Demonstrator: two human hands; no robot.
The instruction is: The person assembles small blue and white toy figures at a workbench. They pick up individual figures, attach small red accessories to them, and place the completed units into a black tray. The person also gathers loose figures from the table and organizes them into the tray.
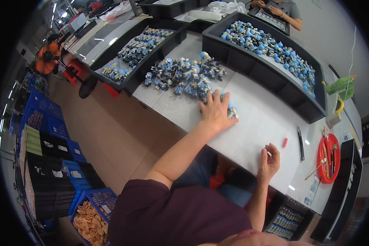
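My left hand [216, 112] reaches across the white table with its fingers spread over a few small figurines [232, 111]. Its palm hides most of them. Just beyond lies a loose pile of similar blue, white and dark figurines [184, 74]. My right hand [269, 162] hovers by the table's near edge, its fingers loosely curled and apart from the thumb, with nothing visible in it. A small red piece [285, 142] and a black pen [301, 143] rest to the right of that hand.
Black trays of figurines stand at the far left [129, 84] and far right [262, 61]. A red dish [336, 174] holds brushes at the right, near a tape roll [339, 106]. Behind the right tray is another person [289, 14]. Blue crates [100, 199] line the lower left.
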